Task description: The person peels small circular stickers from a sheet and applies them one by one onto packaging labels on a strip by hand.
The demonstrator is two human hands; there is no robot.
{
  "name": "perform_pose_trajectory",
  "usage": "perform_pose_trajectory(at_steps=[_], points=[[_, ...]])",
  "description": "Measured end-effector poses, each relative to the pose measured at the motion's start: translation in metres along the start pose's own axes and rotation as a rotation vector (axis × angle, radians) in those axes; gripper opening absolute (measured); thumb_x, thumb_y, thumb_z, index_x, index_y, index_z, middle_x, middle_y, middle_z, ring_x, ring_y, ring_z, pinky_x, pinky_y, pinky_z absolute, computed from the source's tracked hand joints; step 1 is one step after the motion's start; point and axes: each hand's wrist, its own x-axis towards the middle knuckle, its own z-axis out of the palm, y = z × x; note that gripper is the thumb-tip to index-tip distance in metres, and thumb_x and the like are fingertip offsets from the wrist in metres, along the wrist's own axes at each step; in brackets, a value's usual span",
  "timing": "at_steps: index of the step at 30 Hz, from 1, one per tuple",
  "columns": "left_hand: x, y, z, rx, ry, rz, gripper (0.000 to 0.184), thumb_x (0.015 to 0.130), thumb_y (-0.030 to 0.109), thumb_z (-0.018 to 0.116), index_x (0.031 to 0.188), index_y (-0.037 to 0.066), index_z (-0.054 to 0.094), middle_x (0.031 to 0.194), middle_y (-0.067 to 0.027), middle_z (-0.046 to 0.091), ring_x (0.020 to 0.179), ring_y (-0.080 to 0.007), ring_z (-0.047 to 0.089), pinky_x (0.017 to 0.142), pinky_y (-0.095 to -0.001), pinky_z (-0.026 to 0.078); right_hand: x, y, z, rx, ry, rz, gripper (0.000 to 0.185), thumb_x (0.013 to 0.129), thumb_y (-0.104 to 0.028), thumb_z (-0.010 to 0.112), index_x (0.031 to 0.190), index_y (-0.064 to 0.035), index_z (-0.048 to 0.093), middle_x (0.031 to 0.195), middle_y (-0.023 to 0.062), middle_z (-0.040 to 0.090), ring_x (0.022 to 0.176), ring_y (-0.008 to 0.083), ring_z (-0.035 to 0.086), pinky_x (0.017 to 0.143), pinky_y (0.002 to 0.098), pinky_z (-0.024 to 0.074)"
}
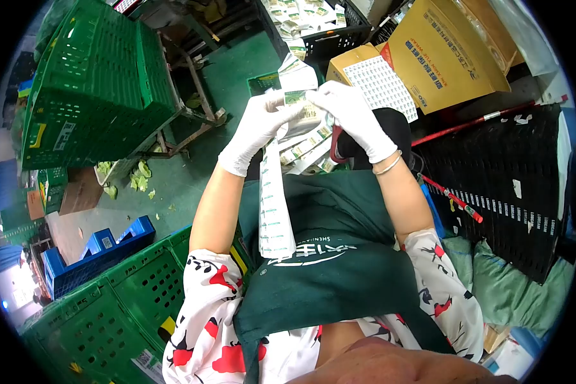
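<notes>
My left hand (pixel 257 128), in a white glove, pinches a strip of printed labels (pixel 275 211) whose tail hangs down over my dark green apron (pixel 326 281). My right hand (pixel 353 115), also gloved, has its fingers closed at the right edge of the same strip, close to the left fingertips. From the hands the strip runs up toward a black crate (pixel 336 43) holding many more labels. Further label strips (pixel 307 148) lie in a heap just beneath my hands, partly hidden by them.
Stacked green crates (pixel 89 89) stand at left on a wooden frame; more green crates (pixel 109 301) are lower left. A cardboard box (pixel 441 57) with a sheet of small labels (pixel 381 86) is upper right. A red pole (pixel 451 200) leans by black crates (pixel 493 179). Leaves (pixel 141 176) litter the floor.
</notes>
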Motion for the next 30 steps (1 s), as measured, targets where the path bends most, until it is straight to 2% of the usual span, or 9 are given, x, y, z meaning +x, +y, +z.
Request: perform_pose_trajectory(at_steps=[3, 7, 9, 13, 20, 21, 26, 29, 30], points=[[0.012, -0.020, -0.012, -0.165, 0.063, -0.052, 0.027, 0.092, 0.020, 0.068, 0.109, 0.000, 0.069, 0.090, -0.0001, 0.069, 0.072, -0.0029, 0.057, 0.064, -0.0183, 0.045, -0.012, 0.002, -0.007, -0.014, -0.262, 0.044, 0.023, 0.092, -0.027, 0.067, 0.086, -0.0042, 0.068, 0.066, -0.0033, 0.058, 0.058, 0.0012, 0.048, 0.052, 0.0196, 0.0370], [0.012, -0.015, -0.011, -0.222, 0.144, -0.063, 0.027, 0.090, 0.017, 0.069, 0.111, -0.001, 0.068, 0.097, -0.0034, 0.071, 0.080, -0.0059, 0.062, 0.071, -0.0213, 0.049, -0.016, 0.006, -0.008, -0.154, -0.038, 0.023, 0.020, 0.093, -0.024, 0.065, 0.090, -0.0051, 0.069, 0.071, -0.0026, 0.062, 0.058, 0.0024, 0.049, 0.054, 0.0201, 0.0394], [0.013, -0.022, -0.009, -0.092, 0.126, 0.003, 0.029, 0.090, 0.017, 0.070, 0.113, -0.001, 0.067, 0.099, -0.0044, 0.071, 0.085, -0.0067, 0.063, 0.075, -0.0229, 0.050, -0.015, -0.005, -0.010, 0.099, 0.128, -0.010, 0.022, 0.096, -0.023, 0.062, 0.104, -0.0029, 0.066, 0.081, -0.0005, 0.064, 0.064, 0.0030, 0.052, 0.058, 0.0190, 0.0410], [0.010, -0.022, 0.006, -0.077, 0.044, 0.027, 0.030, 0.089, 0.014, 0.070, 0.114, -0.002, 0.067, 0.101, -0.0043, 0.070, 0.083, -0.0067, 0.061, 0.075, -0.0232, 0.050, -0.003, 0.003, 0.009, 0.159, 0.201, -0.196, 0.021, 0.089, -0.014, 0.072, 0.103, 0.0006, 0.064, 0.086, 0.0036, 0.067, 0.073, 0.0039, 0.059, 0.066, 0.0202, 0.0501], [0.008, -0.025, 0.003, 0.005, 0.013, 0.026, 0.029, 0.088, 0.017, 0.072, 0.109, -0.001, 0.069, 0.094, -0.0021, 0.070, 0.082, -0.0064, 0.060, 0.075, -0.0227, 0.049, 0.013, 0.015, 0.016, -0.480, 0.458, -0.199, 0.031, 0.085, -0.024, 0.077, 0.101, -0.0009, 0.065, 0.082, 0.0073, 0.068, 0.074, 0.0129, 0.065, 0.068, 0.0277, 0.0530], [0.006, -0.024, 0.003, 0.009, 0.008, 0.024, 0.029, 0.088, 0.018, 0.072, 0.109, -0.001, 0.069, 0.095, -0.0022, 0.070, 0.083, -0.0066, 0.060, 0.075, -0.0229, 0.049, 0.014, 0.016, 0.013, -0.100, 0.236, -0.136, 0.030, 0.086, -0.026, 0.076, 0.098, -0.0011, 0.066, 0.081, 0.0068, 0.067, 0.069, 0.0142, 0.063, 0.065, 0.0273, 0.0512], [0.014, -0.017, -0.013, -0.062, 0.149, -0.035, 0.027, 0.092, 0.020, 0.070, 0.108, -0.001, 0.070, 0.094, -0.0024, 0.071, 0.081, -0.0058, 0.062, 0.074, -0.0230, 0.050, -0.009, -0.010, -0.008, 0.016, -0.294, 0.083, 0.029, 0.089, -0.028, 0.071, 0.095, -0.0007, 0.068, 0.084, 0.0069, 0.069, 0.073, 0.0123, 0.064, 0.069, 0.0255, 0.0511], [0.014, -0.021, -0.017, -0.168, 0.138, 0.014, 0.026, 0.091, 0.016, 0.069, 0.112, -0.001, 0.069, 0.099, -0.0042, 0.071, 0.086, -0.0061, 0.063, 0.077, -0.0229, 0.050, -0.010, 0.003, -0.011, -0.230, -0.110, -0.031, 0.023, 0.091, -0.024, 0.070, 0.101, -0.0033, 0.067, 0.084, 0.0005, 0.066, 0.072, 0.0064, 0.060, 0.068, 0.0217, 0.0480], [0.013, -0.020, -0.015, -0.130, 0.119, 0.006, 0.027, 0.091, 0.015, 0.070, 0.112, -0.001, 0.069, 0.101, -0.0043, 0.071, 0.088, -0.0068, 0.063, 0.079, -0.0234, 0.050, -0.011, 0.000, -0.011, -0.158, 0.019, -0.021, 0.021, 0.088, -0.021, 0.071, 0.100, -0.0033, 0.068, 0.092, 0.0043, 0.071, 0.081, 0.0123, 0.064, 0.076, 0.0276, 0.0522]])
